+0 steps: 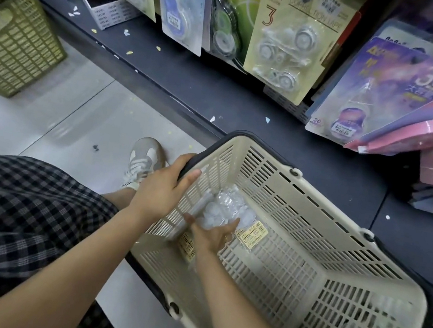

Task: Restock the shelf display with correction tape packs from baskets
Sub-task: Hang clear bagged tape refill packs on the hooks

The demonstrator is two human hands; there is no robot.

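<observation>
Best done by keeping the left hand (164, 187) clamped on the cream slatted plastic basket (311, 234) rim while the right hand (213, 233), fingers spread over the clear-wrapped correction tape packs (226, 211) on its floor, closes fully before lifting toward the hanging display cards (290, 37).

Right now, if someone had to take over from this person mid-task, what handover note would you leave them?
Left hand: gripping the rim of the cream slotted plastic basket at its dark handle, steadying it.
Right hand: down inside the basket, fingers on the clear-wrapped correction tape packs with yellow labels; whether the grip is closed I cannot tell.
Shelf: carded correction tape packs already hang on the display above the dark shelf ledge.
A green slotted basket stands on the floor at left.
Left to do: lift the packs out and hang them on the display.
</observation>
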